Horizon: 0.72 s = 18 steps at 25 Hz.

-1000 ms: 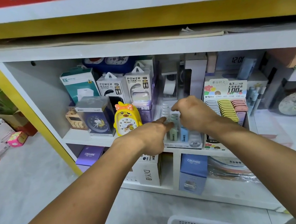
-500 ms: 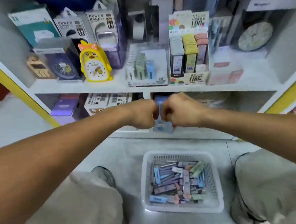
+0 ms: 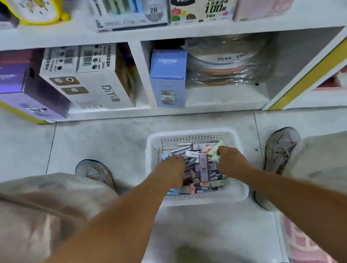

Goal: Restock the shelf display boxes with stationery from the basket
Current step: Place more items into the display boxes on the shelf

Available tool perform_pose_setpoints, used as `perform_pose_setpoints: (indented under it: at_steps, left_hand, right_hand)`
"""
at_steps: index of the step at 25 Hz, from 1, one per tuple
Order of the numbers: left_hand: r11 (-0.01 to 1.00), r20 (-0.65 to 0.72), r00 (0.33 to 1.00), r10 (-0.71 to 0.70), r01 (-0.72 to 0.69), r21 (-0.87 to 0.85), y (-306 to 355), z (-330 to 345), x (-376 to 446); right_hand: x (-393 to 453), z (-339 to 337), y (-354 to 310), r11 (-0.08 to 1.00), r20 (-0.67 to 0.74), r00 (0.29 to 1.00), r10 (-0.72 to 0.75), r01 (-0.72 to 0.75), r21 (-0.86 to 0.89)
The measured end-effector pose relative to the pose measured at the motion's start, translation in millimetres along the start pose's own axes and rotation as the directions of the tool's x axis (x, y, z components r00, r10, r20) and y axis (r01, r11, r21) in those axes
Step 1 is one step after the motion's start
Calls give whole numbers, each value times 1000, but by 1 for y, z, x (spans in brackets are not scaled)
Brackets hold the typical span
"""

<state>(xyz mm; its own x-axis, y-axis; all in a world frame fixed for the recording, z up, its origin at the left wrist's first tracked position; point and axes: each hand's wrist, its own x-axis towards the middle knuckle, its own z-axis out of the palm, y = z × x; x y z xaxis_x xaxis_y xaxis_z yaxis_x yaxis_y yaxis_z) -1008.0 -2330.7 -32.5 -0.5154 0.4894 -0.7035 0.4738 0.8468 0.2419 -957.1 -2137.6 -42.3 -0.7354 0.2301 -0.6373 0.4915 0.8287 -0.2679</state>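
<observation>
A: What is the largest thing here?

B: A white shelf unit (image 3: 175, 32) with yellow edging fills the upper half. On its upper shelf stand 2 display boxes: a clear one labelled 2B (image 3: 129, 13) and, just beside it to the right, a printed one marked 100 (image 3: 205, 8). Below them a floor-level shelf holds cartons.

A: And the basket?

B: A white perforated plastic basket (image 3: 201, 199) sits on the tiled floor (image 3: 101, 140) between the person's 2 shoes, in front of the shelf. It holds a loose heap of small pastel stationery packs (image 3: 204, 167), slim and oblong. They lie jumbled, with long axes pointing every way; 1 lilac pack near the middle runs roughly toward and away from the person.

A: What are the hands doing?

B: Both are down in the basket. The right hand (image 3: 228, 156) pinches a pale green pack (image 3: 215, 150), its long axis slanting up and to the right. The left hand (image 3: 171, 165) rests among the packs with fingers curled under; I cannot tell whether it has hold of any.

A: So which step is this?

B: Gathering stock, I judge. The next move likely calls for lifting the packs to the upper shelf and turning each upright, so it slots in beside those already standing.
</observation>
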Motion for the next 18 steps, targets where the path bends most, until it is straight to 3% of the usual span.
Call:
perform_pose_setpoints:
  at_steps: [5,9,14,18]
  left_hand:
    - [998,-208,978,-22,11,-54,25,25,39]
    - [992,-291,957,-1,39,123,48,30,68]
    - [959,-282,959,4,76,272,60,30,85]
    - [973,-215,976,-16,65,221,72,44,90]
  right_hand:
    - [-2,38,8,994,-131,989,69,-57,92]
    - [-2,57,5,969,-207,970,129,-80,232]
    - [4,65,5,903,-239,932,273,-163,397]
    - [11,68,6,918,-287,912,292,-183,352]
